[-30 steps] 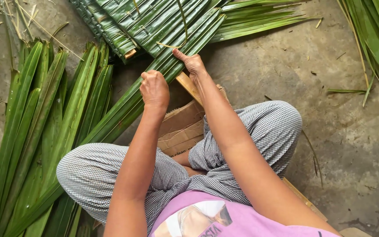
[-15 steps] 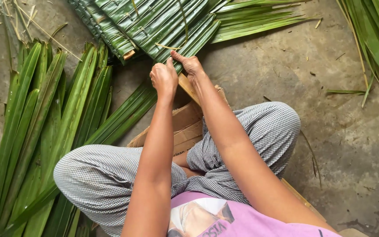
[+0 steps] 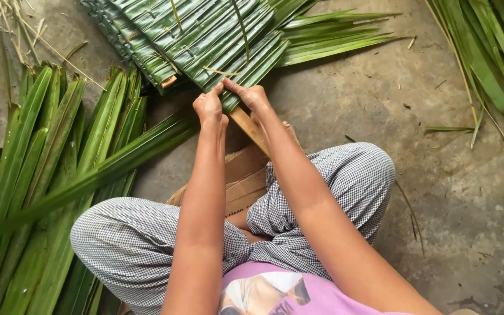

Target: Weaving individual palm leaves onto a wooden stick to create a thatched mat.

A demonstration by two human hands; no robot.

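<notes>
Concrete floor (image 3: pixel 456 192), both arms outstretched, left hand (image 3: pixel 210 108), right hand (image 3: pixel 253 96) pinching folded palm leaf (image 3: pixel 246 76)

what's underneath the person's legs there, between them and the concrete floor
A flattened brown cardboard sheet lies under the crossed legs, showing between the knees. A pale wooden slat runs from the hands down toward it. How far the cardboard extends beneath the checked trousers is hidden.
</notes>
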